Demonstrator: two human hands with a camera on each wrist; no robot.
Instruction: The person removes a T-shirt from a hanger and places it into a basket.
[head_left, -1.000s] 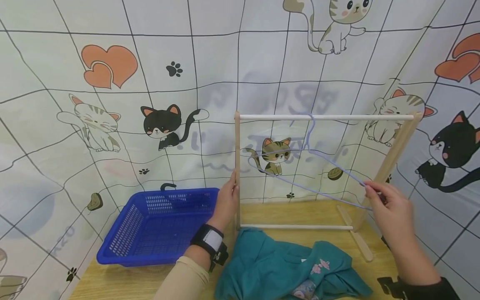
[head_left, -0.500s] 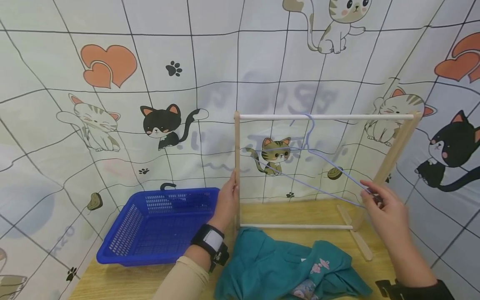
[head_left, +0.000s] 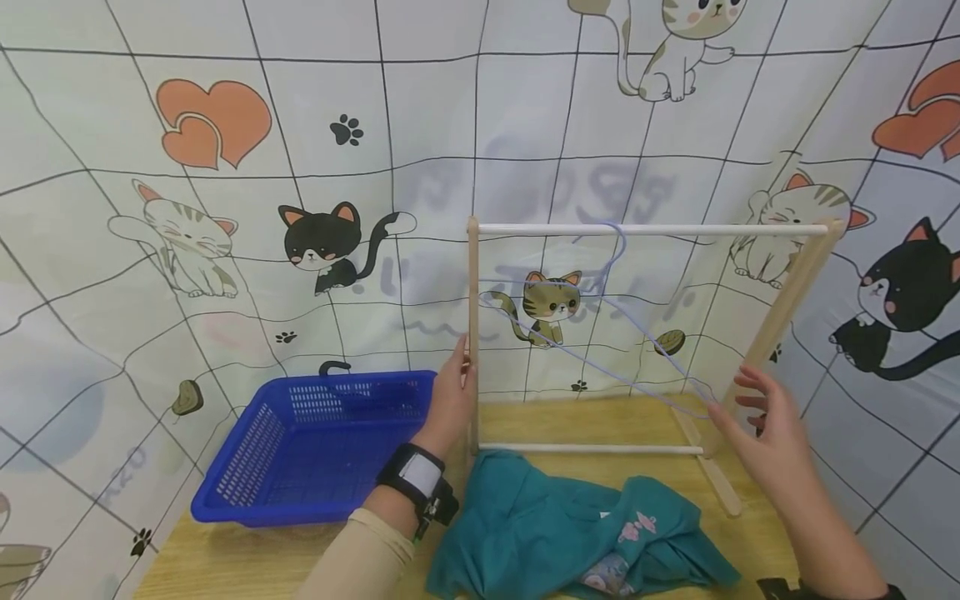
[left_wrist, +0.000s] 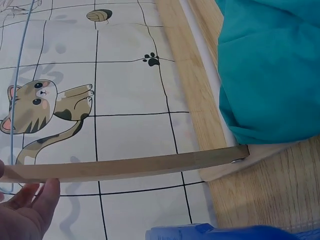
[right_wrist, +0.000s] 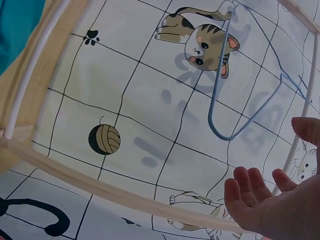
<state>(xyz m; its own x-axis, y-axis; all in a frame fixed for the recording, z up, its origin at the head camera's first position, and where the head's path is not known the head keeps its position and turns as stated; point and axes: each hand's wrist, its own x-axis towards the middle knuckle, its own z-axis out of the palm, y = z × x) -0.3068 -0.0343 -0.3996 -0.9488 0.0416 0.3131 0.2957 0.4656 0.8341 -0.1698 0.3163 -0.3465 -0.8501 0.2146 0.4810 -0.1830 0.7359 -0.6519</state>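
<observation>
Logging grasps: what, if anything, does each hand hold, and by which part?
Left hand: the rack, around mid-height on its left post. Right hand: nothing.

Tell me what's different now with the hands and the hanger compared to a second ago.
The right hand has let go of the blue hanger, which it was pinching a second ago, and is now open beside it. The hanger has shifted leftward, its hook still over the top bar of the wooden rack. The left hand stays at the rack's left post; the teal garment and blue basket are unchanged.
</observation>
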